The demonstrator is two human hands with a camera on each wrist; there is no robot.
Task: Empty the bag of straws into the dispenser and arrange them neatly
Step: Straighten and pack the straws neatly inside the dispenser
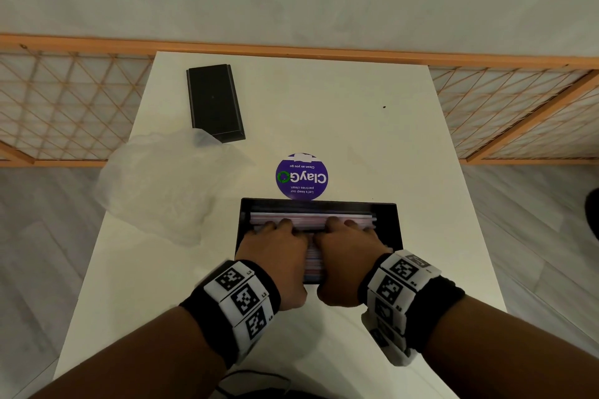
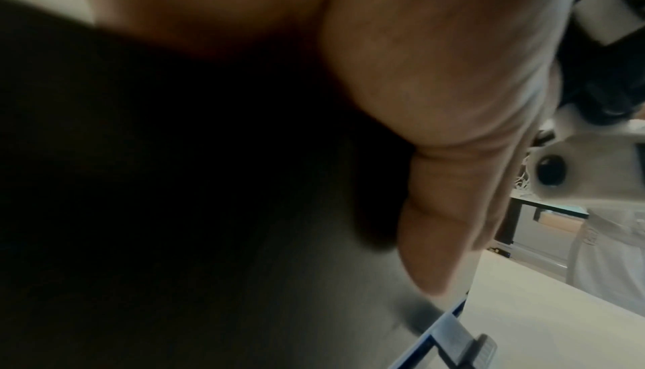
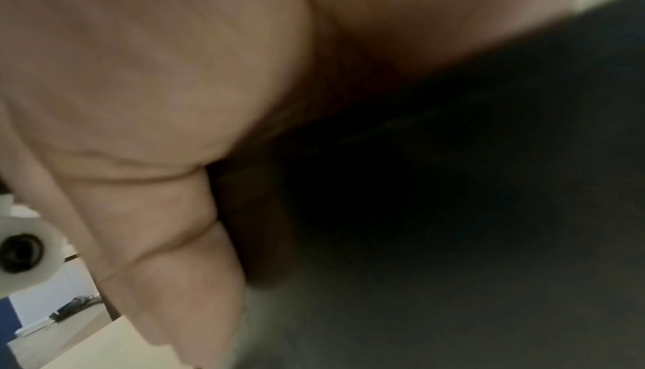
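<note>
Both hands lie nearest, side by side and palm down on the straws (image 1: 312,216): the left hand (image 1: 275,246) and the right hand (image 1: 348,244) have fingers stretched flat over the bundle, pressing rather than gripping, probably to level it and square the ends. Those straws lie lengthwise, left to right, inside the open black dispenser (image 1: 389,220), which sits at the near middle of the white desk (image 1: 372,139). Both wrist views are mostly palm and shadow and add little. Just behind the dispenser is a round purple sticker (image 1: 302,176). Off to the left, the clear plastic bag (image 1: 162,185) lies slack and looks emptied, put aside out of the way. Beyond it rests a black lid (image 1: 214,102), likely the dispenser's cover.
</note>
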